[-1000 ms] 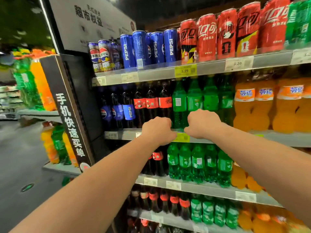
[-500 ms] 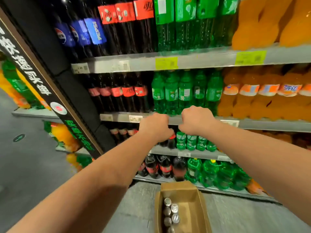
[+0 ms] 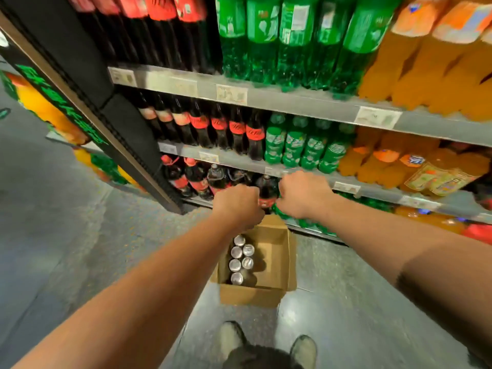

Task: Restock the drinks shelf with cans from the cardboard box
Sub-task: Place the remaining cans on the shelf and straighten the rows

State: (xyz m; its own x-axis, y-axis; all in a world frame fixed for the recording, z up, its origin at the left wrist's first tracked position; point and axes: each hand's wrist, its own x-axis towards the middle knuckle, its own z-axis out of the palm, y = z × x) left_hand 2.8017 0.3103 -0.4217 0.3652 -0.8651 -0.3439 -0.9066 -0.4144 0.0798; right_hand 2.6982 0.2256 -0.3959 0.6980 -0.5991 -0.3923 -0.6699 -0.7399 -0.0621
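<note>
A view from above, looking down a person's two bare arms toward a supermarket drinks shelf (image 3: pixel 306 102). Both hands sit at the centre of the frame, curled into loose fists with knuckles up; neither appears to hold anything, though the fingers are hidden underneath. The left hand (image 3: pixel 237 206) is just left of centre, the right hand (image 3: pixel 303 194) just beside it, a narrow gap between them.

Directly below the hands in the frame, on the grey floor (image 3: pixel 80 222), stands an open cardboard box (image 3: pixel 282 262). Its long side runs away from the person, toward the shelf. Six cans (image 3: pixel 241 258) stand upright along its left side, silver tops showing; the right side looks empty. The left hand is nearer the cans, almost over the box's far edge.

Cola, green and orange bottles crowd the shelves behind and above the hands. The person's shoes (image 3: pixel 269 344) show at the bottom. Nothing seems to block a straight reach down into the box.
</note>
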